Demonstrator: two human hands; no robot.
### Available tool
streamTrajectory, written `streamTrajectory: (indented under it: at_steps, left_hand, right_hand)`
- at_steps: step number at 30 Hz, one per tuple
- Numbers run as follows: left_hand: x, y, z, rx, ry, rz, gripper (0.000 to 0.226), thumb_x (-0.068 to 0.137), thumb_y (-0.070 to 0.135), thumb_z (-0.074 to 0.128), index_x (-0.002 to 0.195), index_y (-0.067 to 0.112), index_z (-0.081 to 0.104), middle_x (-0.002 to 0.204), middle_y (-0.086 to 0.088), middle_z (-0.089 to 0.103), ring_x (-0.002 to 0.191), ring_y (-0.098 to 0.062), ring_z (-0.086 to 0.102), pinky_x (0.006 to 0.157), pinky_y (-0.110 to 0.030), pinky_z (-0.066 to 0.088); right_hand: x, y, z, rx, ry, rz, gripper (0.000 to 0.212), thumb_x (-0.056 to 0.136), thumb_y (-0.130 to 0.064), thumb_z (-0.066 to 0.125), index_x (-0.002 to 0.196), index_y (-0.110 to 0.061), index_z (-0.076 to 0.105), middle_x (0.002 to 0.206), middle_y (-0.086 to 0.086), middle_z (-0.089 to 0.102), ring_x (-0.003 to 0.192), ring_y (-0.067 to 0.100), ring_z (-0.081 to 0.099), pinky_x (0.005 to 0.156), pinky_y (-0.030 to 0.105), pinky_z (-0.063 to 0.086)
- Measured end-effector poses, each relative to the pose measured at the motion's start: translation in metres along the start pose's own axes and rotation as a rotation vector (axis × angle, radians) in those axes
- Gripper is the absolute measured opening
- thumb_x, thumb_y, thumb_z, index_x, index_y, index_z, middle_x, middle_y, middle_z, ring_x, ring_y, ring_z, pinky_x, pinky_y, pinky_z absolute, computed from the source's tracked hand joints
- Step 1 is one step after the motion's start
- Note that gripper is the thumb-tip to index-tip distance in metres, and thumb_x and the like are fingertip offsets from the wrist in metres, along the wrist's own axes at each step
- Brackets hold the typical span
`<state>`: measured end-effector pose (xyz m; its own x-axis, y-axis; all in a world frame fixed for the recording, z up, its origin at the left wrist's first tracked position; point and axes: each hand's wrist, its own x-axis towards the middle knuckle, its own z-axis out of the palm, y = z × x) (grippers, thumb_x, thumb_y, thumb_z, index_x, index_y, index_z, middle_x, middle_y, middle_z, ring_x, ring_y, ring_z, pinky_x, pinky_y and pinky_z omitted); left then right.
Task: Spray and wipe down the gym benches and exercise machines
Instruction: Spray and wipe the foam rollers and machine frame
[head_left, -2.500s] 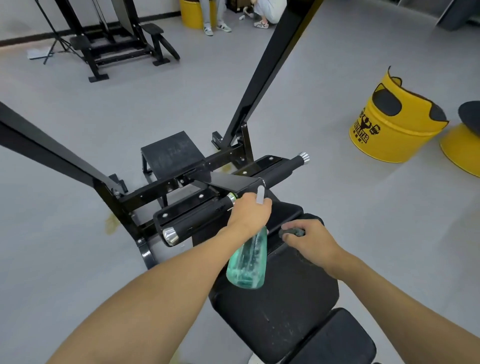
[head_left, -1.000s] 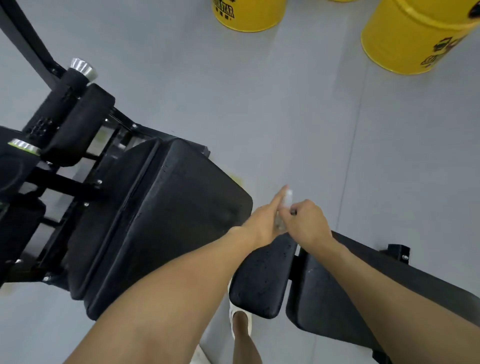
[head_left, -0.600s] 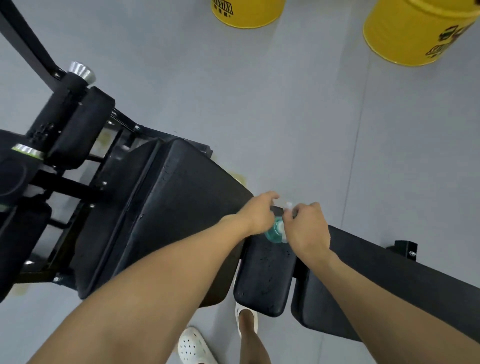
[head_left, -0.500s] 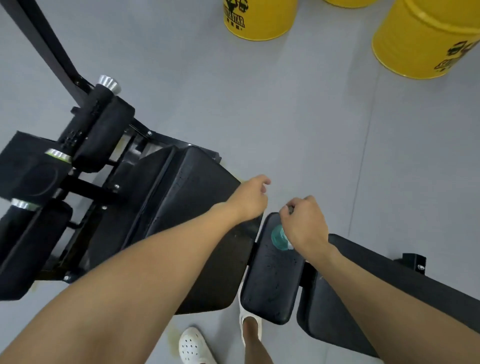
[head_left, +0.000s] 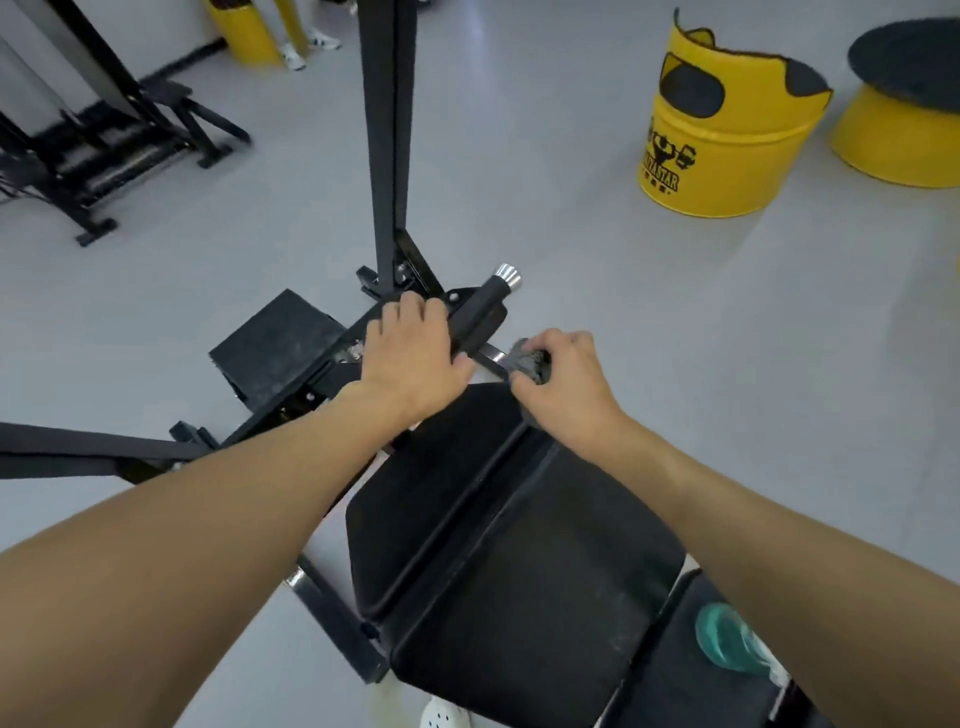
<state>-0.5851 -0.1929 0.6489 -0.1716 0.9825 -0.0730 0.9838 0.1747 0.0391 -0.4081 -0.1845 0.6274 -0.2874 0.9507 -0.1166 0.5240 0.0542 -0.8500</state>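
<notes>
Clasping roller (head_left: 480, 317) with left hand (head_left: 415, 358), clutching cloth (head_left: 529, 362) in right hand (head_left: 563, 382): likely soft, light, limp; best held bunched in palm.

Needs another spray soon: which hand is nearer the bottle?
Right. The right hand, gripping the cloth, is up beyond the bottle on the same side; the left hand grips the roller, farther off to the left.
</notes>
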Motion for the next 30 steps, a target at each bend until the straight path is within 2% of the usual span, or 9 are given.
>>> streamTrajectory:
  at_steps: [2,4,6,8,12,18,23,27,30]
  left_hand:
    - [0.001,-0.028,0.002,-0.029,-0.193,-0.139,0.074,0.086,0.066,0.053,0.137,0.013,0.042,0.136,-0.012,0.048,0.125,-0.035,0.049,0.098,-0.048,0.042]
    - [0.0,-0.044,0.012,-0.014,-0.329,-0.167,0.089,0.08,0.082,0.047,0.136,0.013,0.043,0.132,-0.01,0.055,0.118,-0.033,0.056,0.088,-0.045,0.048]
    - [-0.001,-0.054,0.024,0.094,-0.29,-0.097,0.091,0.079,0.087,0.039,0.13,0.013,0.048,0.123,-0.007,0.059,0.11,-0.031,0.061,0.078,-0.042,0.048]
    - [-0.001,-0.06,0.033,0.138,-0.196,-0.045,0.086,0.082,0.086,0.031,0.123,0.014,0.054,0.117,-0.007,0.059,0.105,-0.029,0.061,0.075,-0.041,0.047]
    - [0.001,-0.06,0.042,0.108,-0.156,-0.072,0.072,0.091,0.073,0.024,0.118,0.016,0.058,0.116,-0.008,0.058,0.106,-0.03,0.057,0.078,-0.04,0.045]
    - [0.001,-0.059,0.04,0.128,-0.173,-0.054,0.065,0.094,0.069,0.026,0.111,0.015,0.058,0.106,-0.008,0.058,0.099,-0.027,0.057,0.081,-0.04,0.05]
    - [0.001,-0.057,0.034,0.097,-0.198,-0.06,0.06,0.097,0.064,0.024,0.11,0.015,0.057,0.104,-0.008,0.054,0.095,-0.027,0.056,0.075,-0.039,0.044]
    - [0.002,-0.05,0.034,0.011,-0.191,-0.149,0.046,0.103,0.04,0.021,0.109,0.015,0.059,0.107,-0.013,0.055,0.095,-0.032,0.053,0.082,-0.041,0.044]
    - [0.004,-0.051,0.037,-0.035,-0.159,-0.13,0.037,0.102,0.033,0.024,0.098,0.013,0.055,0.1,-0.012,0.052,0.086,-0.029,0.047,0.078,-0.04,0.046]
  right_hand:
    - [0.023,-0.019,0.012,-0.048,-0.002,-0.081,0.03,0.095,-0.014,0.06,0.125,-0.013,0.056,0.117,0.003,0.037,0.078,-0.001,0.042,0.066,-0.009,0.029]
    - [0.046,-0.031,0.023,-0.085,0.042,-0.146,0.034,0.095,-0.012,0.061,0.128,-0.012,0.057,0.12,0.004,0.042,0.086,0.003,0.044,0.07,-0.008,0.028]
    - [0.069,-0.037,0.034,-0.137,0.092,-0.215,0.034,0.094,-0.01,0.06,0.128,-0.012,0.058,0.121,0.003,0.046,0.098,0.01,0.047,0.08,0.0,0.031]
    - [0.092,-0.038,0.042,-0.223,0.129,-0.292,0.033,0.096,-0.011,0.059,0.129,-0.011,0.059,0.118,0.001,0.048,0.106,0.017,0.05,0.088,0.016,0.038]
    - [0.131,-0.018,0.049,-0.537,0.128,-0.343,0.025,0.101,-0.017,0.05,0.119,-0.008,0.064,0.116,0.01,0.053,0.102,0.031,0.049,0.085,0.044,0.049]
    - [0.121,-0.012,0.075,-0.55,0.095,-0.403,0.017,0.088,0.004,0.059,0.101,0.003,0.07,0.102,0.017,0.058,0.086,0.033,0.057,0.071,0.04,0.052]
    - [0.118,-0.015,0.055,-0.567,-0.139,-0.56,0.024,0.093,0.002,0.052,0.106,-0.003,0.071,0.103,0.009,0.056,0.085,0.027,0.056,0.074,0.042,0.051]
    - [0.135,-0.009,0.05,-0.645,-0.018,-0.456,0.025,0.091,0.003,0.049,0.107,-0.001,0.067,0.107,0.015,0.054,0.097,0.037,0.051,0.078,0.047,0.051]
    - [0.124,-0.013,0.07,-0.61,0.012,-0.426,0.022,0.091,-0.002,0.051,0.107,0.001,0.066,0.107,0.017,0.055,0.093,0.033,0.054,0.077,0.039,0.049]
